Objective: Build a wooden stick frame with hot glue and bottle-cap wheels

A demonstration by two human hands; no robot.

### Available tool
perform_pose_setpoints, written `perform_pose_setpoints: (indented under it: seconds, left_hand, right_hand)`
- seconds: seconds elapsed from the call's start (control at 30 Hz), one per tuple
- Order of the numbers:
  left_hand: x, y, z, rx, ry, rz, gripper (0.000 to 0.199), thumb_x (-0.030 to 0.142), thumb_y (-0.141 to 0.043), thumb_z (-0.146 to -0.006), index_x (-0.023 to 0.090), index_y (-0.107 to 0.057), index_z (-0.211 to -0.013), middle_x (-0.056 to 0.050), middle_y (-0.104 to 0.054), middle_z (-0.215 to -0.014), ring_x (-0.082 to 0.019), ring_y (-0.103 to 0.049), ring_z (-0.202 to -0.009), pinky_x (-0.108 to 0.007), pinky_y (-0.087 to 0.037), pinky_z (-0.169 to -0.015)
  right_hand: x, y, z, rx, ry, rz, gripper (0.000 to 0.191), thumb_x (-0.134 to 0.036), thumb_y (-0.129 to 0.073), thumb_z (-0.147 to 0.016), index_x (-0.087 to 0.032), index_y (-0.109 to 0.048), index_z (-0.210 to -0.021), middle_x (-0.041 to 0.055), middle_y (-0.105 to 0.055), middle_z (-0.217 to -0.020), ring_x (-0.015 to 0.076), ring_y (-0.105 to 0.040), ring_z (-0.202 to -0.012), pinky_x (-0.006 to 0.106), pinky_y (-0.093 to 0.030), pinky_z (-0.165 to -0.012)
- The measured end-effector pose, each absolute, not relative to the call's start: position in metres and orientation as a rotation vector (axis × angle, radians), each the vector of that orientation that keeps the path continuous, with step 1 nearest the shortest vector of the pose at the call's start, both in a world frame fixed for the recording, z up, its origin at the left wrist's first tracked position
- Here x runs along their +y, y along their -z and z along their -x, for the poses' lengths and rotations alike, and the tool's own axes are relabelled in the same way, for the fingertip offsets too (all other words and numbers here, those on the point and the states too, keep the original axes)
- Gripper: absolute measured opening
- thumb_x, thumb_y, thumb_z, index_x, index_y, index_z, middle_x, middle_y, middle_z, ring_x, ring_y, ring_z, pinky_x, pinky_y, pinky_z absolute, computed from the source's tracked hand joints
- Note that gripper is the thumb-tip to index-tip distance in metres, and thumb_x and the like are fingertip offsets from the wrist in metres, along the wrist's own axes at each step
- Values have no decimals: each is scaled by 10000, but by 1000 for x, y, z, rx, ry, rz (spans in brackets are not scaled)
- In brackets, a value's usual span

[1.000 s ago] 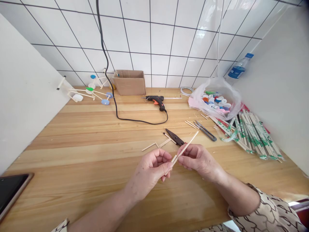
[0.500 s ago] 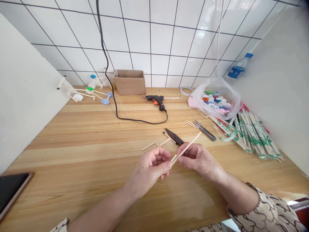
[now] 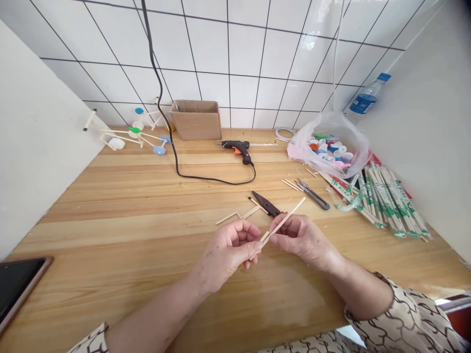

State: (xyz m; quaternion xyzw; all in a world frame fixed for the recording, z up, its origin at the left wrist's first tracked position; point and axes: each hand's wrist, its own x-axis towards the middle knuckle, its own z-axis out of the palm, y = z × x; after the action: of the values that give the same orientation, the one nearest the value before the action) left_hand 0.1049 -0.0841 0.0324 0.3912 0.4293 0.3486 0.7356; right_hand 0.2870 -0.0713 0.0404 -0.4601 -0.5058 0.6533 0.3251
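A long pale wooden stick slants up to the right between my hands. My left hand pinches its lower end together with a short stick piece lying alongside. Thumb and fingers of my right hand grip the long stick a little higher up. Just beyond my right hand lie dark-jawed pliers, their handles mostly hidden behind it. Several cut stick pieces, one with a black tip, rest on the wooden table beyond my fingers.
A glue gun with a black cord lies near a cardboard box. Grey snips, a bag of bottle caps and wrapped chopsticks are at right. Stick-and-cap assemblies stand back left; a phone lies front left.
The view has shifted slightly. Both hands keep nearly the same hold on the sticks, and more of the long stick's lower end shows below my left thumb.
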Motion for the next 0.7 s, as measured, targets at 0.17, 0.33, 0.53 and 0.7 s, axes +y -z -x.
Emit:
perform_pose_setpoints:
  seconds: [0.17,0.33,0.53,0.7]
  left_hand:
    - [-84,-31,-105,939,-767,-847,261,285,-743,-649,141,-570,-781,35,-576,-624,-74,-515,-480,-209,-393,-454]
    - [-84,-31,-105,943,-762,-839,268,289,-753,-644,143,-568,-772,36,-577,-611,-76,-518,-479,-211,-396,-457]
    - [-83,-31,-107,948,-760,-838,280,302,-758,-639,145,-560,-760,40,-569,-584,-81,-511,-479,-214,-402,-458]
    - [-83,-31,-107,952,-754,-871,262,296,-742,-657,145,-554,-760,39,-568,-571,-83,-509,-481,-210,-398,-463]
  right_hand:
    - [-70,-44,-285,-1302,-1722,1239,353,-420,-799,-609,-166,-581,-721,-31,-582,-631,93,-500,-580,228,-401,-571]
    - [-70,-46,-285,-1326,-1703,1254,361,-438,-795,-604,-165,-583,-710,-32,-569,-617,91,-481,-570,228,-389,-555]
    - [-70,-46,-287,-1345,-1714,1239,345,-422,-785,-617,-158,-578,-699,-54,-521,-567,70,-414,-527,216,-339,-518]
    - [-69,-47,-286,-1327,-1712,1256,379,-446,-792,-591,-158,-568,-690,-47,-532,-581,72,-425,-535,217,-340,-520]
